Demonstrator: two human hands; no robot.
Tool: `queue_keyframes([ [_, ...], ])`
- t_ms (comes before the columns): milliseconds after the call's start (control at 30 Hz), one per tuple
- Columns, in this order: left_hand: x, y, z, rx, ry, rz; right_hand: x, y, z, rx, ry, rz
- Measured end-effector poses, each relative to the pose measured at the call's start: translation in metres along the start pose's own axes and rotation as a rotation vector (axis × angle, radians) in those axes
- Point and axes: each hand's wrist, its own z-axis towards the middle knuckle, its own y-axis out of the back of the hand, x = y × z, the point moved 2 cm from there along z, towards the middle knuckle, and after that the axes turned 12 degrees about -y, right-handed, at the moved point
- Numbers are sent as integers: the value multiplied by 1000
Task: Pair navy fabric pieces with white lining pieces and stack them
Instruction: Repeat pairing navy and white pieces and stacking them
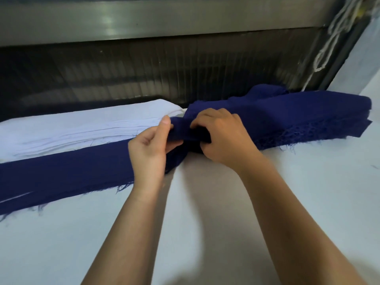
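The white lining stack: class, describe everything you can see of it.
The white lining stack lies flat on the pale table, rear left. Many thin layers show along its near edge, slightly stepped; the cloth looks soft. A navy fabric piece lies along that edge. Whether the left hand touches its right end is unclear.

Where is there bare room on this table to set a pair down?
The near table is bare: between the forearms, and on either side in front of the navy strip and navy stack. Crowded behind: white lining stack, left grip and right grip holding navy cloth.
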Motion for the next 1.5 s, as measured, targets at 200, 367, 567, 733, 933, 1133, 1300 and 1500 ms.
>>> queue_keyframes([
  [200, -4, 41, 0, -123, 76, 97, -30, -5, -11, -142, -82, -25],
  [367, -8, 83, -13, -163, 74, 177, -37, -9, -22, -256, -186, 29],
  [567, -19, 130, -20, -173, 62, 294, -13, -10, -44, -341, -43, 34],
  [733, -29, 171, -29, -199, 119, 407, 3, -13, -72, -386, 299, 35],
  [933, -41, 208, -42, -77, 58, 763, 18, -28, -105, -137, 423, 47],
  [1133, -41, 226, -48, -122, 96, 1069, 27, -35, -124, 78, 392, 184],
  [1300, -38, 229, -55, -51, 90, 1356, 21, -36, -126, 43, 253, 186],
  [1500, -34, 226, -57, -37, 33, 1435, -11, -37, -115, 23, -71, 94],
])
